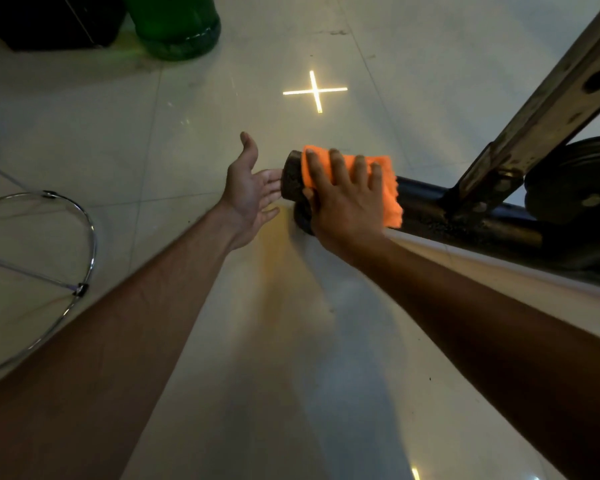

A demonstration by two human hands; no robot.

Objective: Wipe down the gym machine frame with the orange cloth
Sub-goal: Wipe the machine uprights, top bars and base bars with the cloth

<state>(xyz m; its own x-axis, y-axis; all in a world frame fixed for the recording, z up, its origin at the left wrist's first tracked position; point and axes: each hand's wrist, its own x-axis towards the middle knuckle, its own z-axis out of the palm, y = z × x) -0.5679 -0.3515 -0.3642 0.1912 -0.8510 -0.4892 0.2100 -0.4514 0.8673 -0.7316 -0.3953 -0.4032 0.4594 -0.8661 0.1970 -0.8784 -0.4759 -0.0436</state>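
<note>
I see my right hand laid flat over the fuzzy bright-orange cloth, its fingers spread and pressing the cloth down onto the black round base tube of the gym machine frame. The cloth is draped over the top of the tube close to its end, folded thick, with a ragged fluffy edge hanging down the near side to the right of my fingers. Its colour is strong and even, and a faint orange tint shows on the floor below it.

The tube's end cap sticks out just left of my right fingers; it looks dull, speckled and gritty. The tube runs away to the right along the pale glossy tiled floor, where a worn, tan-coloured slanted metal bar joins it at a bracket. A dark round weight plate sits behind that joint.

My left hand is open, palm facing right, fingers loosely extended with the tips touching or nearly touching the end cap; it holds nothing.

Far from both hands, up left, stands a green translucent container. A chrome wire ring lies on the floor off to the left.
</note>
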